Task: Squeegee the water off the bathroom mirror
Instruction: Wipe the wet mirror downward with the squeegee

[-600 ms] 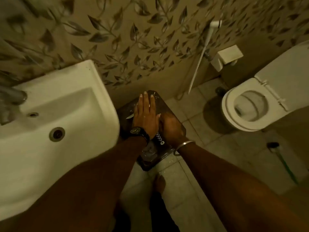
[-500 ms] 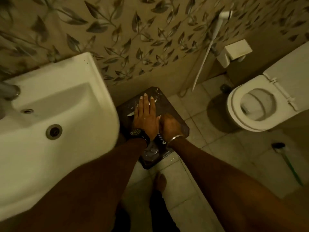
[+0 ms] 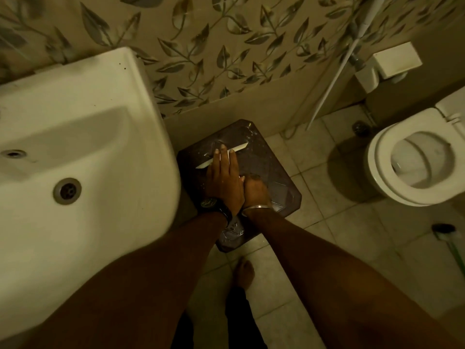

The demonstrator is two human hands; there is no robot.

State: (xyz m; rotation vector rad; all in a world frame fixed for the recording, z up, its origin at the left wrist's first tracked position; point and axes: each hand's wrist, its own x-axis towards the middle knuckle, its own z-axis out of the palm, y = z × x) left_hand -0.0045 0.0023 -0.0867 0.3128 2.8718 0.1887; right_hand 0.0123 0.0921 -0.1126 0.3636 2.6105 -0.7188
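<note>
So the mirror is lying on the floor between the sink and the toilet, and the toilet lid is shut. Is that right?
Not quite: the toilet lid is up, and the head view shows the open bowl. The rest holds: the mirror lies on the floor tiles between the sink and the toilet, with the left hand flat on it and the right hand beside it.

1. The mirror is a dark, bevel-edged pane with clipped corners, lying on the tiled floor between the washbasin and the toilet, its far end near the wall.
2. Water droplets speckle its surface, most thickly at the far end.
3. The squeegee blade is a pale thin strip, set slantwise across the mirror's far half, touching the glass.
</note>
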